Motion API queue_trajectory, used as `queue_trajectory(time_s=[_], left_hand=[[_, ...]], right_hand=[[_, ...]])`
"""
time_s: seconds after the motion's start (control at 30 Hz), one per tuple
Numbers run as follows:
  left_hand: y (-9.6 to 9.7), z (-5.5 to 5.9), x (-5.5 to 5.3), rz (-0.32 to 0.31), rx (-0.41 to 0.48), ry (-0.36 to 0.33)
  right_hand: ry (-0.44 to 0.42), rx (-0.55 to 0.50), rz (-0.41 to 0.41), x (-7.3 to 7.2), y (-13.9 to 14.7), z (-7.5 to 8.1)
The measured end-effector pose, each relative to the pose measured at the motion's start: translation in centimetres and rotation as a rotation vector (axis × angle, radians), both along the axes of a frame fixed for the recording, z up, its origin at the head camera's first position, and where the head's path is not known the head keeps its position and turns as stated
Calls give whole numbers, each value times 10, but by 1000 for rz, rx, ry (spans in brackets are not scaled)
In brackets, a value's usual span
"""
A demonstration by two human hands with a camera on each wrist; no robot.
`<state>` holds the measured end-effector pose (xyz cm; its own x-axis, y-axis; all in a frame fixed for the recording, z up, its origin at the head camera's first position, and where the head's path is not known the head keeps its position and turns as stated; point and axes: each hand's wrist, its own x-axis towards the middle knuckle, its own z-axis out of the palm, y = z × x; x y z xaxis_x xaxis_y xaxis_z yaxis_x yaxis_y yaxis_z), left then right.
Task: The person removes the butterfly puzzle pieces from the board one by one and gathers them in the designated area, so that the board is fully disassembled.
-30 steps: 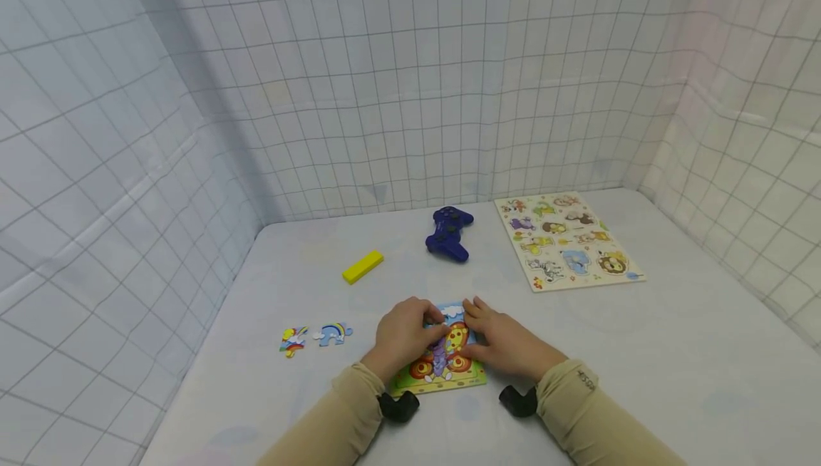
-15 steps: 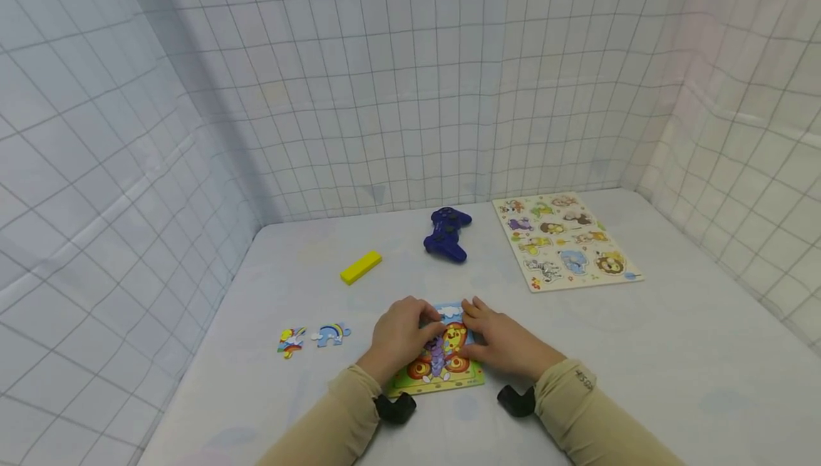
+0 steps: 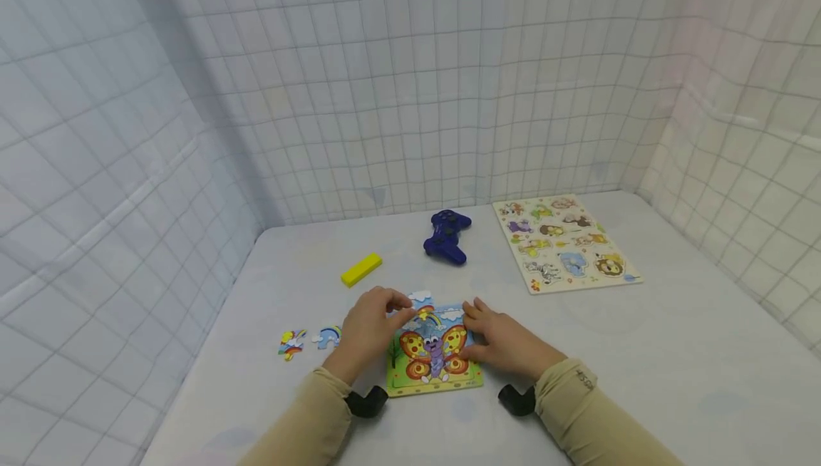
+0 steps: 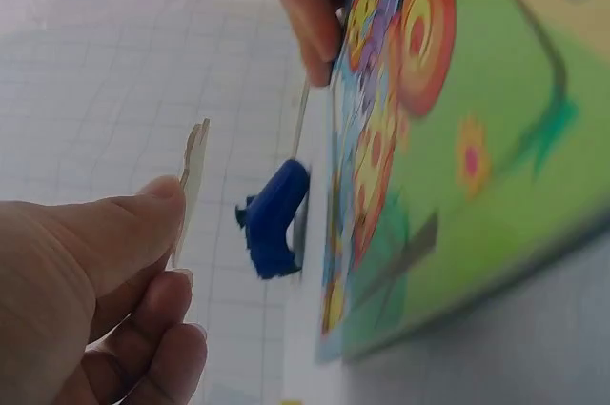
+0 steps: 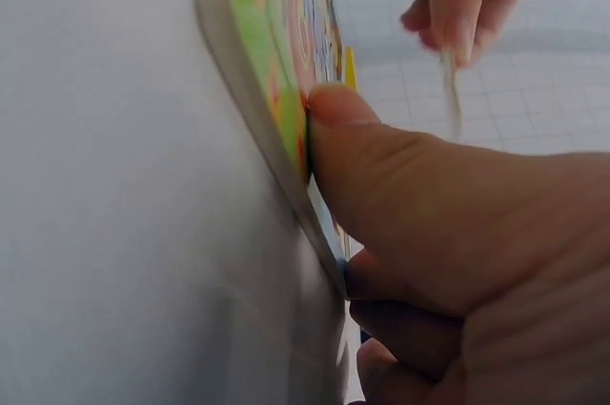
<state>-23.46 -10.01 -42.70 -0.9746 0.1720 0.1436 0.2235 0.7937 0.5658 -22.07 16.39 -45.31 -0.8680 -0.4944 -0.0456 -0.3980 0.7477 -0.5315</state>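
My left hand [image 3: 370, 325] pinches a jigsaw piece [image 3: 421, 300] printed with clouds and a rainbow, held over the top left of the butterfly puzzle board [image 3: 404, 382]. In the left wrist view the piece [image 4: 194, 181] appears edge-on between thumb and fingers, apart from the board. My right hand [image 3: 507, 341] holds the board's right edge. Its thumb [image 5: 341, 110] presses on the printed face, and curled fingers meet the edge in the right wrist view. Left of the board lie two loose pieces, a sun-and-rainbow piece [image 3: 292, 343] and a blue rainbow piece [image 3: 328, 338], partly behind my left hand.
Behind the board is a blue game controller [image 3: 447, 236], with a yellow block [image 3: 362, 269] to its left. A large animal puzzle board [image 3: 567, 241] lies at the back right. Grid-patterned cloth walls [image 3: 385, 95] enclose the white table [image 3: 641, 352] on three sides.
My left hand has moved left and up from the board, carrying the cloud piece into view. More of the butterfly picture shows now. My right hand stays on the board's edge.
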Motion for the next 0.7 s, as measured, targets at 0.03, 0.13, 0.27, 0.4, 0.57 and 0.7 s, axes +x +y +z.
queue_trajectory(time_s=[0.03, 0.13, 0.27, 0.4, 0.57, 0.7], left_hand=[[-9, 2, 0, 16, 6, 6], [-36, 4, 3, 69, 7, 23], [-63, 2, 11, 129, 32, -8], [-75, -2, 15, 141, 60, -27], [-78, -8, 14, 112, -26, 11], [-78, -12, 12, 73, -94, 45]], right_hand=[[-3, 2, 3, 0, 0, 0], [-11, 22, -6, -1, 2, 1], [2, 42, -10, -2, 5, 0], [50, 34, 55, 2, 3, -2], [19, 65, 170, 8, 0, -4], [-29, 69, 162, 10, 4, 3]])
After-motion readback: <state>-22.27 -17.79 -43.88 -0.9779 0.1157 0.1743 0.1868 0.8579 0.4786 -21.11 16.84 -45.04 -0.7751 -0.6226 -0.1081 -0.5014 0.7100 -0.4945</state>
